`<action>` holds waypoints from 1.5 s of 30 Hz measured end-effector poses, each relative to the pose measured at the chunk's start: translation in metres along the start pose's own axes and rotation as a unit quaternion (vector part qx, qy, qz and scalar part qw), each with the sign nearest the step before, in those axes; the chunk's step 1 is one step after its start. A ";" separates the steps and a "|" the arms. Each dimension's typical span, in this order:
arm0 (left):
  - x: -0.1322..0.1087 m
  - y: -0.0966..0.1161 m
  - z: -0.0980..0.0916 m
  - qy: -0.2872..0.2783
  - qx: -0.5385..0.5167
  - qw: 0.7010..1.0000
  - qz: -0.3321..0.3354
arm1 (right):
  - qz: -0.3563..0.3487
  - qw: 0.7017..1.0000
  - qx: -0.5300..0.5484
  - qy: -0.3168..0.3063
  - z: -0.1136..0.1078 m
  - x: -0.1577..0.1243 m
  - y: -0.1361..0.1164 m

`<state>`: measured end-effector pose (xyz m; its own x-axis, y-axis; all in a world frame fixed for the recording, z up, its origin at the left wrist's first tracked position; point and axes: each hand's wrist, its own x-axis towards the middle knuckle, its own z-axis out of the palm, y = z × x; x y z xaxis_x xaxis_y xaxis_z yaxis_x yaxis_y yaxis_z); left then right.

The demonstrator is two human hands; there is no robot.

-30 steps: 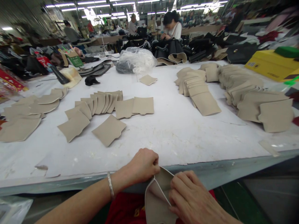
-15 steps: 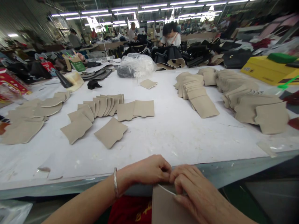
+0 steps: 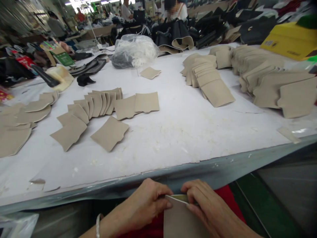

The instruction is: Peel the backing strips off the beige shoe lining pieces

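Observation:
Below the table's front edge, a flat beige leather-like piece (image 3: 182, 219) with a pale cut edge is held upright close to my body. My left hand (image 3: 150, 201), a bangle at its wrist, pinches the upper left corner between thumb and fingers. On the other side my right hand (image 3: 206, 206) grips the top edge, its thumb on the near face and fingers behind. Between the hands the top edge stands slightly apart from a yellowish layer behind it. The lower part of the piece runs out of view.
Fanned beige pieces (image 3: 99, 102) lie on the white-covered table (image 3: 173, 142), with more stacks (image 3: 210, 77) at the right. Farther back are a clear plastic bag (image 3: 135, 51), black bags (image 3: 178, 34) and a yellow box (image 3: 291, 41). A person (image 3: 182, 11) sits beyond.
My hands have drawn apart along the top edge; the left has moved left and down to the corner. The view has tilted downward.

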<state>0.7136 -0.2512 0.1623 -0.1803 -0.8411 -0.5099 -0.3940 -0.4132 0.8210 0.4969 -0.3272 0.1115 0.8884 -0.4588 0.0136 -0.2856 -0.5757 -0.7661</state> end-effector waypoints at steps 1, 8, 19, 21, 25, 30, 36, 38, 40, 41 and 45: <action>0.001 0.000 0.000 -0.003 0.003 1.000 0.000 | 0.001 1.000 0.002 -0.006 0.001 0.001 0.002; 0.009 0.001 -0.003 -0.027 0.012 1.000 -0.003 | 0.014 0.998 0.026 -0.059 -0.001 0.006 0.009; 0.014 0.002 -0.003 -0.047 -0.012 0.999 0.000 | 0.064 0.987 0.077 -0.128 -0.021 0.013 -0.001; 0.014 0.005 -0.003 -0.046 -0.007 0.999 -0.005 | 0.067 0.986 0.084 -0.128 -0.022 0.013 -0.002; 0.016 0.008 -0.002 -0.032 0.018 0.999 -0.013 | 0.062 0.988 0.080 -0.120 -0.021 0.011 -0.001; 0.019 0.008 0.002 -0.015 0.074 0.996 0.041 | 0.029 0.994 0.057 -0.087 -0.017 0.011 0.004; 0.023 0.004 0.011 0.007 0.202 0.974 0.106 | 0.020 0.996 0.038 -0.082 -0.020 0.011 -0.001; 0.024 0.003 0.011 0.005 0.213 0.971 0.110 | 0.023 0.996 0.025 -0.081 -0.021 0.010 -0.003; 0.026 0.004 0.009 -0.003 0.185 0.978 0.093 | 0.018 0.997 0.009 -0.075 -0.020 0.010 -0.003; 0.027 0.005 0.009 -0.009 0.167 0.982 0.084 | 0.015 0.997 0.000 -0.072 -0.020 0.011 -0.003; 0.031 0.011 0.010 -0.020 0.141 0.987 0.078 | 0.001 0.998 -0.030 -0.057 -0.018 0.014 -0.003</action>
<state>0.6944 -0.2784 0.1526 -0.2930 -0.8698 -0.3969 -0.5931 -0.1603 0.7890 0.5036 -0.3440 0.1256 0.9222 -0.3813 -0.0638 -0.3049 -0.6159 -0.7264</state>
